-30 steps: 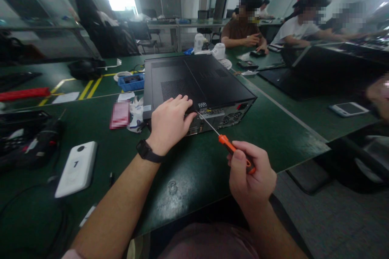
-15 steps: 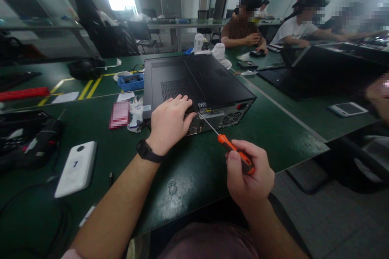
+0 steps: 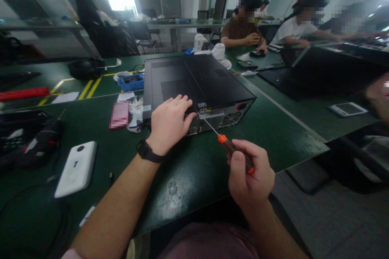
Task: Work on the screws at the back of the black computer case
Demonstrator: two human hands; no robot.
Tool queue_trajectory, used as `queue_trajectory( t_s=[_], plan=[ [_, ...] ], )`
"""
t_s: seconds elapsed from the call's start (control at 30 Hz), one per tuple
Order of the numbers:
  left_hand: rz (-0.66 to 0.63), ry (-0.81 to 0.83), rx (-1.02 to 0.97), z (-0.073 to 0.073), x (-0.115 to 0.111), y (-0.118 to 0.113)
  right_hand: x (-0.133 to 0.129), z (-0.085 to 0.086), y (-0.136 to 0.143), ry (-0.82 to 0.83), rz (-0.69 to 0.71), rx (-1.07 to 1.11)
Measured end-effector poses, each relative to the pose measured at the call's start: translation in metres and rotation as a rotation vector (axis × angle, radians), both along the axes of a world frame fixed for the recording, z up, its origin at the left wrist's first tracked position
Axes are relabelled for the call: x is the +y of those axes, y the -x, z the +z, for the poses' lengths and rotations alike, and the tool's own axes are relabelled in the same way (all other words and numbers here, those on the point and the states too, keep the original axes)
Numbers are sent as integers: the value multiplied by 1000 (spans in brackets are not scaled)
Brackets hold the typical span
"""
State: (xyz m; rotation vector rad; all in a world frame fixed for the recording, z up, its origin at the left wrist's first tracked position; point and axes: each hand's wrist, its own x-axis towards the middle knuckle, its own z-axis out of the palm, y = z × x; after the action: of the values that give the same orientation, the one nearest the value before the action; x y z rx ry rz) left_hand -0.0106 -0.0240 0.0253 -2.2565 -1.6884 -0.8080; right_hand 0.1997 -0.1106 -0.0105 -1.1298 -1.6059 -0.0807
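Note:
A black computer case (image 3: 212,81) lies flat on the green table (image 3: 188,194), its metal rear side with a round fan grille toward me. My left hand (image 3: 172,121), with a dark watch on the wrist, rests on the case's near edge, fingers spread over the top and the thumb at the rear side. An orange and dark screwdriver (image 3: 226,141) is gripped by its handle in my right hand (image 3: 251,168). Its thin shaft slants up to the left, and the tip meets the rear edge beside my left thumb. What lies under the tip is too small to make out.
Left of the case are a blue tray (image 3: 132,85), a white glove (image 3: 136,115) and a white device (image 3: 75,169). A black power drill (image 3: 42,141) lies farther left. A phone (image 3: 348,109) is at the right. People sit behind the table, and an arm shows at the right edge.
The screwdriver's handle has turned about its axis in my right hand, and the right thumb has shifted slightly. The case and my left hand have stayed put.

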Motion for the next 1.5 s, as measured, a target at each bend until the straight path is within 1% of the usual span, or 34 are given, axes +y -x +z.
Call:
queue_trajectory(
  t_s=[0.13, 0.27, 0.37, 0.47, 0.63, 0.73, 0.87, 0.97, 1.07, 1.17, 1.3, 1.4, 1.5],
  plan=[
    [14, 2, 4, -1, 1, 0, 0, 4, 1, -32, 69, -36],
    [3, 2, -1, -1, 1, 1, 0, 1, 2, -41, 5, -18],
    [-6, -9, -3, -1, 1, 1, 1, -3, 1, 6, -44, 17],
    [-4, -18, -5, -1, 0, 1, 0, -3, 0, 19, -21, 20],
    [-1, -15, 1, -1, 0, 0, -1, 3, 1, -38, 50, -19],
    [1, -5, -1, -1, 0, 1, -1, 1, 2, -37, 10, -12],
    [-2, 3, 0, -1, 1, 1, -1, -5, 1, 20, -28, 26],
    [-2, -1, 0, -1, 1, 1, -1, -6, 0, 43, 20, 36],
    [1, -5, 3, -1, 1, 1, -1, -5, -1, 22, 74, 30],
    [-1, -16, 4, -2, 1, 1, -1, -6, -1, 0, 27, 31],
    [3, -18, 3, -3, 2, 1, -1, -9, -2, 38, -34, 30],
    [3, -10, -4, -3, 2, 1, -1, -7, -2, 51, -25, 32],
    [4, -7, -9, -3, 1, 1, 0, -3, -1, 5, 16, 3]
  ],
)
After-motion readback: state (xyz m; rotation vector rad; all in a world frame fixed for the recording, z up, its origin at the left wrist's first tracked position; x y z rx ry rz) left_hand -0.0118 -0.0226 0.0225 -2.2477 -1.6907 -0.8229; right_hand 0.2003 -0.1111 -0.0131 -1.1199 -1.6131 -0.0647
